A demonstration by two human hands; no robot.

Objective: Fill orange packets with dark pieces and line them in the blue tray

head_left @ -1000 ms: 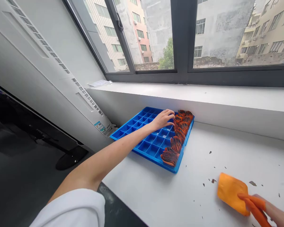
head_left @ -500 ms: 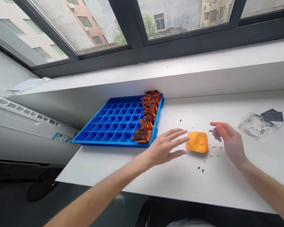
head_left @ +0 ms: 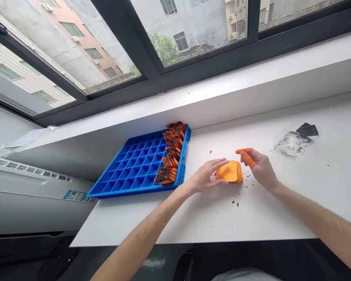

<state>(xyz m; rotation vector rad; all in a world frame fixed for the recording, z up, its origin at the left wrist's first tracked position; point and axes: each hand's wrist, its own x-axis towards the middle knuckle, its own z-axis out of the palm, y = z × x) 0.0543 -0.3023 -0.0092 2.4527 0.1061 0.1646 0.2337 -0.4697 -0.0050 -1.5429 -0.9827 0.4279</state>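
A stack of orange square pieces (head_left: 228, 171) lies on the white table. My left hand (head_left: 207, 175) is at the stack's left side, fingers apart, with fingertips at its upper edge and thumb at its lower edge; whether they press on it is unclear. To the right of the stack is my right hand (head_left: 259, 166), wearing orange finger covers on the thumb and index finger, which are close together; nothing can be made out between them. A blue compartment tray (head_left: 140, 190) stands to the left, with bundles of orange and black pieces (head_left: 166, 175) along its right column.
Small dark scraps (head_left: 235, 203) are scattered around the stack. At the right lies a clear plastic bag (head_left: 292, 143) with dark bits, beside black flat pieces (head_left: 307, 130). Behind the table rises a white ledge (head_left: 240, 101) below the windows. The table's front edge is near me.
The head view has shifted. My left hand has come to the stack, with its fingers now over the left edges. My right hand has drawn nearer to the stack's right side.
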